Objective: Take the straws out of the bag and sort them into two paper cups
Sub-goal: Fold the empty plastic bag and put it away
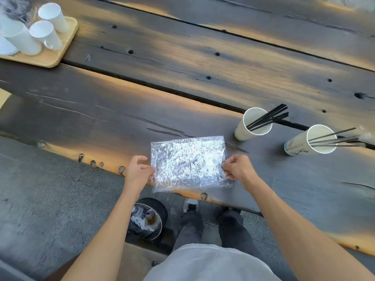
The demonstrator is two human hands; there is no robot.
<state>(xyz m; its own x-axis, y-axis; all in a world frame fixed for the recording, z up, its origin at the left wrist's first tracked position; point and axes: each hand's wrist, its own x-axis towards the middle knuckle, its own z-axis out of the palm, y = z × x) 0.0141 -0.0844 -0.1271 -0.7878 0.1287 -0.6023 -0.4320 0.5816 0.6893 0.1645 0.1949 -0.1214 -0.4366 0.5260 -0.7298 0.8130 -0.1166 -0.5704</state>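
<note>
A dark plank table (182, 63) over a concrete floor (50, 189) carries two paper cups (253, 123) of straws (269, 116). At its near edge, the left hand (140, 171) and right hand (237, 169) pinch opposite sides of a crinkled clear bag (188, 161), stretched flat.

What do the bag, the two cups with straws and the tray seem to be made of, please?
The bag looks like thin clear plastic film: crinkled, glossy, see-through. The cups look like matte white paper with rolled rims and faint print. The tray looks like pale, smooth wood, possibly bamboo, with rounded corners.
</note>
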